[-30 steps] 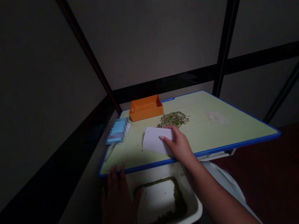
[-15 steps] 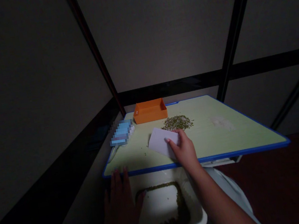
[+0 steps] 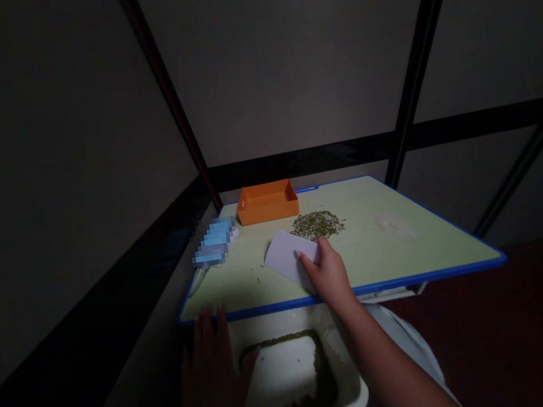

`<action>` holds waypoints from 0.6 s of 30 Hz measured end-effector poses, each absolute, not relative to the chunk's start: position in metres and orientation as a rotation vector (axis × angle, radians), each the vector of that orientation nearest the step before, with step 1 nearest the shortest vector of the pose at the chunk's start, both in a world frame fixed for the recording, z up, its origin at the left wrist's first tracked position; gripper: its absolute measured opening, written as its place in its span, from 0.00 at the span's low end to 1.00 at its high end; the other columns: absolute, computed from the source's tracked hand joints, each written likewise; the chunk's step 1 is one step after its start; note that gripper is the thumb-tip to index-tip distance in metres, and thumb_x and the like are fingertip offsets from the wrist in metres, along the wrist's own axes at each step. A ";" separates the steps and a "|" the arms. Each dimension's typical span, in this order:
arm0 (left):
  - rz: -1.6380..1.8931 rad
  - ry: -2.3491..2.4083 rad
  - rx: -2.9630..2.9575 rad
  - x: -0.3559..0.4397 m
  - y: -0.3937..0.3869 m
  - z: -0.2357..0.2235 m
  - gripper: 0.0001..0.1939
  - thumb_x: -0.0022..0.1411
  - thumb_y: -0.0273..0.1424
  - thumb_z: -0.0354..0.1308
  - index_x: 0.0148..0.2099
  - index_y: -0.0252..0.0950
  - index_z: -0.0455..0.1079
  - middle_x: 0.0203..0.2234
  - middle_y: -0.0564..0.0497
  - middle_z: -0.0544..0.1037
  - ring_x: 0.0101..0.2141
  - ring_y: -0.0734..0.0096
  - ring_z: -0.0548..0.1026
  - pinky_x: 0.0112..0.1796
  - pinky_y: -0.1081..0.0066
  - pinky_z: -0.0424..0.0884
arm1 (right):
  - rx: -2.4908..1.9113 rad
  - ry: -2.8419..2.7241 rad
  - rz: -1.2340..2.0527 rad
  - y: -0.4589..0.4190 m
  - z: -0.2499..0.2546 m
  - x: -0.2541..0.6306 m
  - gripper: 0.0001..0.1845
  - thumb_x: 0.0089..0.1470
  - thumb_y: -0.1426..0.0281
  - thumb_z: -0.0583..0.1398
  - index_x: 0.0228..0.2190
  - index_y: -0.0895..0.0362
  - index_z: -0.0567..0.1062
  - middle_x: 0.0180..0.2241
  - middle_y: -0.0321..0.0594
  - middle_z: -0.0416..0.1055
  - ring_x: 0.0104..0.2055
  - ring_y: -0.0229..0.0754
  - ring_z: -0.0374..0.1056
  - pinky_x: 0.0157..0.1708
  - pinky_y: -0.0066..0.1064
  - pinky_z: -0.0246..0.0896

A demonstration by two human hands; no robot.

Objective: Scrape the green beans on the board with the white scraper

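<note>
My right hand (image 3: 330, 272) pinches a stiff white card (image 3: 286, 257) between thumb and fingers, holding it slanted over the table's near part. Just beyond the card lies a loose heap of small green grains (image 3: 319, 225), probably beans. A few stray grains sit left of the card. My left hand (image 3: 212, 367), dim in shadow, has its fingers stretched out at the table's near left edge, with the thumb apart over a white plastic tub (image 3: 353, 406). More green grains line the edges of the tub's floor. Whether that hand presses on the tub's rim I cannot tell.
The pale green table (image 3: 375, 259) has a blue rim. An orange open box (image 3: 269, 212) stands at its back left. A blurred light-blue object (image 3: 215, 242) with a strap lies on the left. A whitish patch (image 3: 393, 223) spreads on the right. Walls close in behind and left.
The whole view has shifted slightly, so things appear a little farther left. My right hand keeps its pinch on the card; the grain heap looks about the same.
</note>
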State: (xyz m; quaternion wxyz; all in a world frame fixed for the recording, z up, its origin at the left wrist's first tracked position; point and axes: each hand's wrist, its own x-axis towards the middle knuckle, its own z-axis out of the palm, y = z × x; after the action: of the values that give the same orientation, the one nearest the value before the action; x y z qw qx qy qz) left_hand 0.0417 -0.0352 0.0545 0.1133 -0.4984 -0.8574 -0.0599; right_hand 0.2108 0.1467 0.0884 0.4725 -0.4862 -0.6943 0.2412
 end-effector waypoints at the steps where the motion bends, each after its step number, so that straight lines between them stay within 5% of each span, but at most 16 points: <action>1: -0.183 -2.512 -1.461 0.041 -0.035 0.053 0.38 0.62 0.45 0.43 0.68 0.28 0.47 0.69 0.33 0.48 0.68 0.48 0.50 0.60 0.43 0.58 | -1.197 -1.710 0.585 0.147 0.089 0.210 0.10 0.53 0.61 0.56 0.30 0.52 0.60 0.24 0.35 0.65 0.26 0.43 0.61 0.24 0.29 0.46; 11: -0.234 -2.503 -1.501 0.041 -0.039 0.052 0.35 0.63 0.43 0.41 0.68 0.32 0.49 0.69 0.37 0.48 0.68 0.50 0.50 0.60 0.41 0.56 | -1.327 -1.842 0.433 0.153 0.096 0.199 0.09 0.54 0.64 0.59 0.33 0.56 0.66 0.26 0.39 0.70 0.27 0.42 0.63 0.24 0.28 0.47; 18: -0.398 -2.494 -1.537 0.037 -0.041 0.052 0.32 0.64 0.41 0.41 0.68 0.37 0.50 0.69 0.40 0.50 0.68 0.53 0.51 0.60 0.41 0.57 | -1.197 -1.897 0.465 0.162 0.102 0.191 0.15 0.53 0.68 0.61 0.44 0.56 0.71 0.34 0.44 0.77 0.34 0.47 0.70 0.31 0.31 0.59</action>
State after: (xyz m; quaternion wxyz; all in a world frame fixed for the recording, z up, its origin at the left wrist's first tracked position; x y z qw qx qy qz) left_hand 0.0373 -0.0412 0.0521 0.0925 -0.5177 -0.8400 -0.1339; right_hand 0.1908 0.1617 0.1016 0.4126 -0.4761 -0.7543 0.1849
